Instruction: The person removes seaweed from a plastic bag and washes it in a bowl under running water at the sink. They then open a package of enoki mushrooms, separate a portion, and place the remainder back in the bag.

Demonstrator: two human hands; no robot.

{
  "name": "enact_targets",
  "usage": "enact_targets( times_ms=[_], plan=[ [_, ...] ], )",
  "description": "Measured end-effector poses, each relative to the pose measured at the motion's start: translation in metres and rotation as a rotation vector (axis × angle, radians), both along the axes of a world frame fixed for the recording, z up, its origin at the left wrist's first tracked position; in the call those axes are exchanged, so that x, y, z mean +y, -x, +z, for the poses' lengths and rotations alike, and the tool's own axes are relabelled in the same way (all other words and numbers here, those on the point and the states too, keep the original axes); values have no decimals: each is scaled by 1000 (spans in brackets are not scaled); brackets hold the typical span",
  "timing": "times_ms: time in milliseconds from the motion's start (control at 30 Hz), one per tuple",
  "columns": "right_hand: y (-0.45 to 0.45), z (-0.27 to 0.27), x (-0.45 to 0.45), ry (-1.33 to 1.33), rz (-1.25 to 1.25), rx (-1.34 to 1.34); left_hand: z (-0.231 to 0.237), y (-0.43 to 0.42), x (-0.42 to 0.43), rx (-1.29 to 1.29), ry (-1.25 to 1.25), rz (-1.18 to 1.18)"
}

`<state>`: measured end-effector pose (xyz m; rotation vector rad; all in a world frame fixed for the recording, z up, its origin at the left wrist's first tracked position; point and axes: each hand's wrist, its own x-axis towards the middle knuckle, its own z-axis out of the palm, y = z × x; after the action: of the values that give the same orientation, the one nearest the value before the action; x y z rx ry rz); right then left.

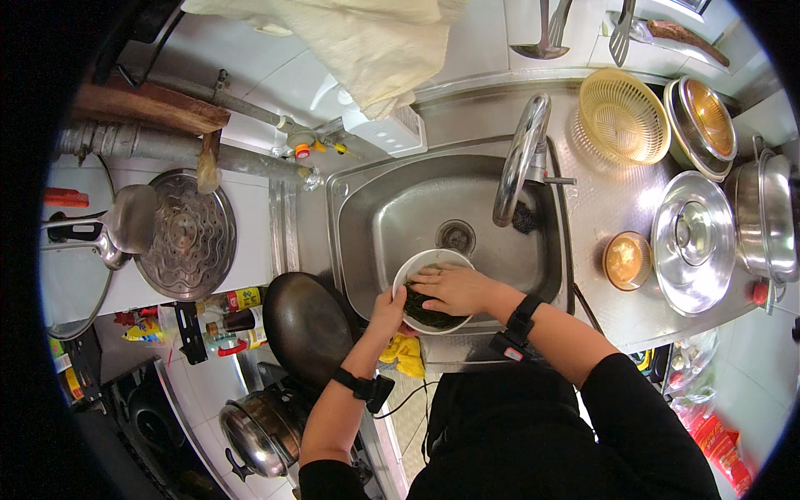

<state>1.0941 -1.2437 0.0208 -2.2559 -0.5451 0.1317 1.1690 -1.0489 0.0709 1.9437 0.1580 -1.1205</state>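
Observation:
A white bowl [430,255] is tipped over the front part of the stainless steel sink [400,206]. My left hand [386,315] grips its left rim, thumb on the near wall and fingers underneath. Dark green leafy matter [420,306] fills much of the bowl; its exact kind is unclear. Flat across those greens and the far rim lies my right hand [453,289], fingers slightly apart. Just behind the bowl is the sink drain [455,237]. The chrome faucet [522,156] arches over the basin's right side, and no water stream shows.
Right of the sink stand a yellow plastic basket [625,119], a small amber bowl [627,261], a steel lid [694,244] and a steel pot [765,219]. A black wok [309,328] leans at the left. A dark scouring pad [524,218] sits inside the basin.

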Motion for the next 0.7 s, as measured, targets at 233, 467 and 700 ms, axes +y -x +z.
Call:
enact_targets(
  times_ms=[233,467,700],
  plan=[
    [-12,-7,5,-31,21,70,-15,-25,11,-1,-158,-111],
    [-20,-10,14,-57,-7,96,5,-42,3,-5,-253,-218],
    [-26,-11,26,-212,-16,171,38,-61,-17,52,-429,-336]
  ],
)
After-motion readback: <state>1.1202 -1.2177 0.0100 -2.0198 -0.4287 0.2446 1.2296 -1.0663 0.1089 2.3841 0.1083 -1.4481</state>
